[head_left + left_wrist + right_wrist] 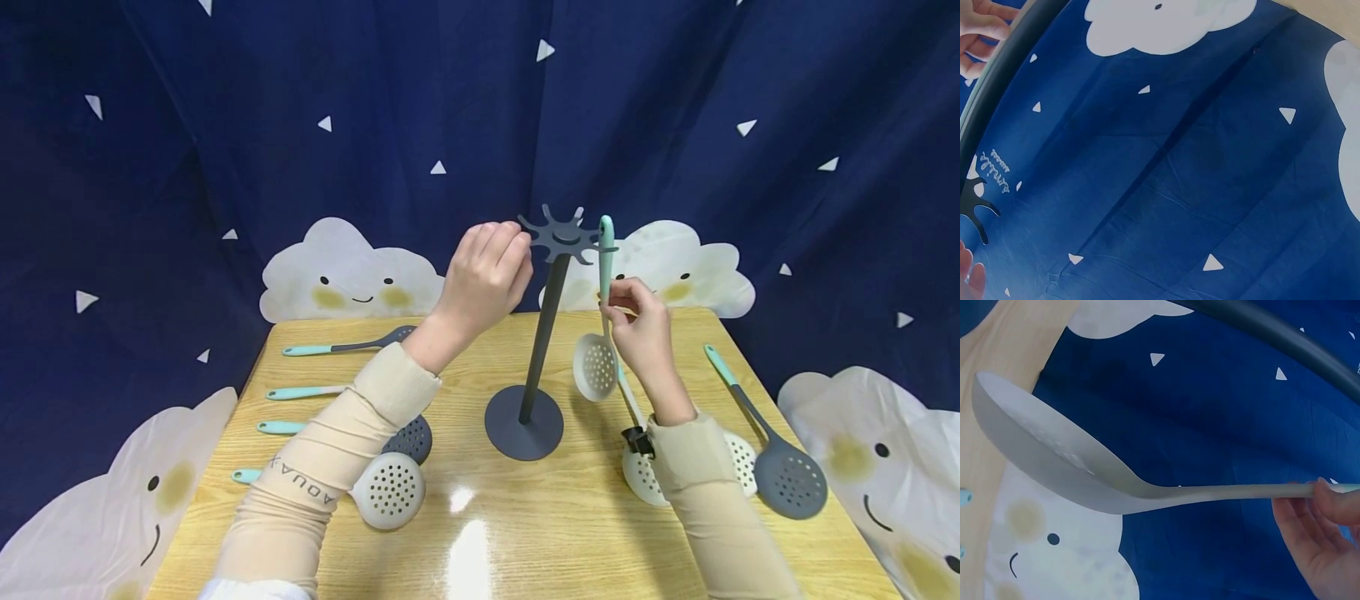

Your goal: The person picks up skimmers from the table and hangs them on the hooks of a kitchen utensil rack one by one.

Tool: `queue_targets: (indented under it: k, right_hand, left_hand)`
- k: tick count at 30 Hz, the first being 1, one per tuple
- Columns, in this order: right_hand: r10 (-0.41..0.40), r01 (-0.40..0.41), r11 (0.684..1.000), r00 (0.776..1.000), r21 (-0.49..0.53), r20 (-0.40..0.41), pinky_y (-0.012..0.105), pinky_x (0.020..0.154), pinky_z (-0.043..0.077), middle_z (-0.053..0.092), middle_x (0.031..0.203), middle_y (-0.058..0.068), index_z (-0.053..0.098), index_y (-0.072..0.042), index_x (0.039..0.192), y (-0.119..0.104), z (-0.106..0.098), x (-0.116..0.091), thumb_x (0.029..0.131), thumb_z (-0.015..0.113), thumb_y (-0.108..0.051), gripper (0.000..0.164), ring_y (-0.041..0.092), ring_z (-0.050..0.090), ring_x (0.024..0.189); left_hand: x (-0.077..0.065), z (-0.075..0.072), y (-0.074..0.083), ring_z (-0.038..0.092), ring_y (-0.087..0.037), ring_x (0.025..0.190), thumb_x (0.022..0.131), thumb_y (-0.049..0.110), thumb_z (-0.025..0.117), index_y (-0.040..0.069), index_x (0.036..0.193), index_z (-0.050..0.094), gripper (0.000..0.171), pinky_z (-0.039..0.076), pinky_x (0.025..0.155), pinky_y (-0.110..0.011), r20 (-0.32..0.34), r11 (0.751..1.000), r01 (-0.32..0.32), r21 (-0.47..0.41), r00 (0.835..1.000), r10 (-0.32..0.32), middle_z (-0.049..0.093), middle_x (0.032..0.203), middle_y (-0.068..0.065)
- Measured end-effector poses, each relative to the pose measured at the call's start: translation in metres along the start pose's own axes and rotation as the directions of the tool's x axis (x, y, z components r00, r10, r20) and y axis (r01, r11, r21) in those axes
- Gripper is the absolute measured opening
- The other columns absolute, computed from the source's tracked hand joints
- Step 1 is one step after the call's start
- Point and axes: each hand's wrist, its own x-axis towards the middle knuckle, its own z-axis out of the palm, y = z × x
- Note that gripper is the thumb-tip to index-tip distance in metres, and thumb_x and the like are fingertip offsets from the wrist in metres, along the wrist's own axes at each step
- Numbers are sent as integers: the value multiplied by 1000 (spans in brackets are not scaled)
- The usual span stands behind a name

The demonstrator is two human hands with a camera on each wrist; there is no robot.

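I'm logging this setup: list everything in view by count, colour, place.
Utensil stand: 1, dark grey, central.
Held skimmer: 1, whitish and mint, at stand's hooks.
Left utensils: 4, mint-handled, visible heads two dark, one white, table's left.
Right utensils: 3, two whitish, one dark grey, table's right.
Table: 1, light wood, below.
Curtain: 1, dark blue and white, behind.
Device: 1, black, right wrist.
Left hand: 1, beige-sleeved, by stand's top.
Right hand: 1, beige-sleeved, pinching skimmer.

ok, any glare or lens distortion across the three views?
Head: white glare patches on the near tabletop; left wrist: the dark pole bows, likely lens distortion since head shows it nearly straight; right wrist: pole bows too.
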Motion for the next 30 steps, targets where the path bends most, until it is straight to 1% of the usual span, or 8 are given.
queue_targets:
  k: [6, 10, 17, 19, 21, 24, 27, 30]
  right_hand:
    - [-21, 21, 1000, 1000, 23, 0, 8, 66, 46, 63, 90, 21, 58, 10, 98, 1, 5, -3, 76, 58, 19, 25, 30, 62, 81]
    - [-15, 15, 999, 1000, 36, 1, 8, 65, 47, 62, 91, 23, 57, 11, 99, -2, 8, -5, 76, 58, 19, 25, 33, 62, 82]
    - [-5, 5, 1000, 1000, 25, -3, 12, 67, 48, 60, 90, 27, 55, 15, 98, -32, 10, -11, 76, 55, 21, 23, 36, 61, 83]
    - [-5, 5, 1000, 1000, 30, -9, 11, 66, 48, 59, 90, 27, 55, 15, 97, -34, 11, -12, 76, 55, 21, 22, 37, 61, 83]
    - [-4, 5, 998, 1000, 56, -12, 10, 66, 48, 59, 90, 26, 55, 14, 97, -32, 13, -12, 75, 55, 22, 23, 36, 61, 83]
    - [-9, 11, 996, 1000, 87, -15, 10, 65, 48, 59, 90, 24, 56, 12, 97, -20, 17, -12, 75, 57, 21, 23, 35, 62, 82]
    - [-13, 15, 996, 1000, 84, -15, 10, 65, 47, 60, 91, 22, 57, 10, 98, -8, 21, -11, 75, 58, 19, 24, 33, 63, 83]
    - [-14, 15, 997, 1000, 79, -16, 10, 65, 48, 61, 90, 20, 57, 8, 98, -4, 23, -12, 76, 58, 19, 25, 31, 63, 83]
  left_hand:
    - [0, 0, 0, 51, -28, 79, 81, 0, 49, -3, 86, 53, 7, 44, 73, -35, -1, 1000, 7, -7, 1000, -7, 56, 87, -14]
    - [-1, 0, 0, 51, -28, 78, 81, 0, 49, -3, 86, 53, 8, 44, 73, -35, 0, 1000, 12, -9, 1000, -12, 56, 88, -14]
    - [-1, 0, 0, 52, -28, 78, 81, 1, 49, -3, 86, 54, 8, 44, 73, -35, 1, 1000, 14, -11, 1000, -14, 56, 88, -14]
    - [0, 0, 0, 52, -27, 78, 81, 0, 49, -3, 86, 54, 8, 44, 73, -35, 3, 1000, 15, -10, 1000, -15, 56, 88, -14]
    - [0, -1, 0, 52, -27, 78, 81, 0, 49, -3, 86, 54, 8, 44, 73, -35, 3, 1000, 15, -10, 1000, -15, 56, 88, -14]
    - [0, -1, 0, 52, -27, 78, 82, 1, 48, -3, 86, 54, 8, 44, 74, -36, 6, 1000, 16, -8, 1000, -15, 56, 88, -14]
    - [0, -1, 1, 52, -27, 78, 82, 1, 48, -3, 86, 54, 8, 44, 73, -36, 10, 1000, 15, -10, 1000, -15, 56, 88, -14]
    - [0, -2, 1, 52, -27, 78, 82, 2, 49, -3, 87, 55, 8, 44, 73, -36, 15, 1000, 17, -11, 1000, -17, 56, 88, -14]
